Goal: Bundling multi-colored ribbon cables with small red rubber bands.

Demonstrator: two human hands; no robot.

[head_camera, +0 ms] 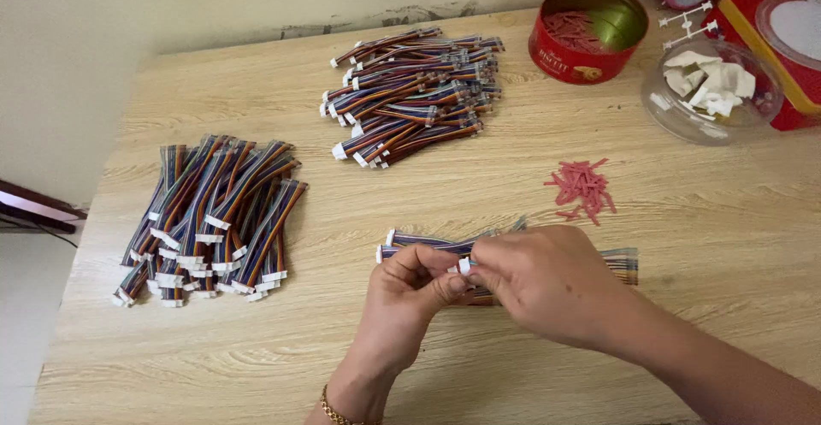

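Cable bundle (428, 242) pinched betw. left hand (409, 286), right hand (540, 281) (fingertips meeting)

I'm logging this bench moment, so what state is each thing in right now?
Left hand: pinching a white connector.
Right hand: fingers closed at the same connector.
Cable bundle under the hands: lying flat on the table.
Left cable pile: loosely stacked.
Far cable pile: heaped.
Red round tin: open, lid off.
Clear dish: holds white pieces.
Red strips: scattered.

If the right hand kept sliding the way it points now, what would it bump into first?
The right hand points leftward, so it would meet the left hand at once; their fingertips already pinch the same cable bundle. Beyond that lies the left pile of cables.
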